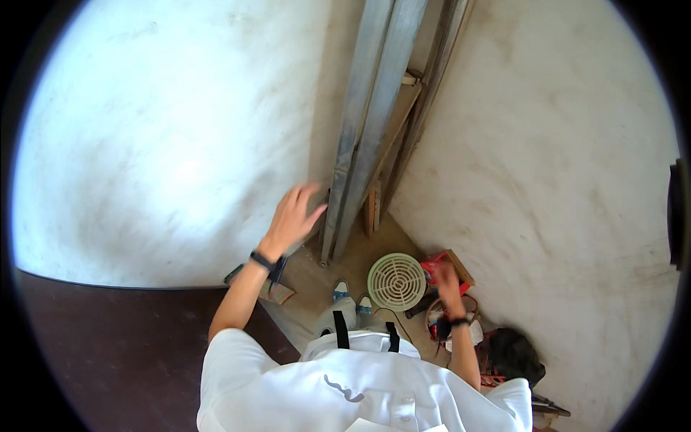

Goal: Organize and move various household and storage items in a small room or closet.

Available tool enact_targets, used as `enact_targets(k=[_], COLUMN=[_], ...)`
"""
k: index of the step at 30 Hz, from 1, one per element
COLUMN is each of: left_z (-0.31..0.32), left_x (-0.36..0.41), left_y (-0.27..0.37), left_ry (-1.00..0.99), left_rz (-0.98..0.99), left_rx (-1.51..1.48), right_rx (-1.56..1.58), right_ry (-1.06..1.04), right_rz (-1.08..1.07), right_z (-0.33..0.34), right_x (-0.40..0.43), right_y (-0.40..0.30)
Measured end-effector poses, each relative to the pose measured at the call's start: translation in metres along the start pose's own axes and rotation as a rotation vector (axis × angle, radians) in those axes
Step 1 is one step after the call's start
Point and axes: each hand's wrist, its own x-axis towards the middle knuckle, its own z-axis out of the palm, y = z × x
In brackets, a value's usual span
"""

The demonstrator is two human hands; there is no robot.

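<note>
My left hand (292,217) is raised with its fingers apart and holds nothing; it is beside the lower part of grey metal beams (359,146) that lean in the room's corner. My right hand (448,282), blurred, hangs over a red box (432,264) on the floor by the right wall, and nothing shows in its grasp. Left of that hand lies a round pale-green plastic lattice basket (397,282). Below the hand is a round basket (472,306) with mixed things in it. Each wrist wears a black band.
Wooden boards (372,208) stand in the corner behind the beams. A dark brown surface (135,335) fills the lower left. A black bag (513,356) lies at the foot of the right wall (540,178). A flat packet (278,291) lies near my shoes (341,290).
</note>
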Motion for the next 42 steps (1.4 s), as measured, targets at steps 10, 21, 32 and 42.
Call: enact_targets(k=[10,21,32,42], left_z=[0.037,0.020,-0.094,-0.198], left_x=[0.214,0.205,0.034,-0.088], left_y=[0.028,0.054,0.091,0.093], left_ry=[0.288,0.345,0.548,0.786], left_rz=[-0.166,-0.290,-0.225,-0.112], left_rx=[-0.569,-0.501,-0.622,-0.631], right_rx=[0.495,0.541,0.799,0.802], right_ry=[0.234,-0.001,-0.074,-0.137], right_rz=[-0.453,-0.330,-0.478,-0.602], right_z=[-0.018,-0.011,-0.004,-0.010], right_x=[0.288,0.338,0.290,0.191], right_y=[-0.377,-0.410,-0.433,-0.446])
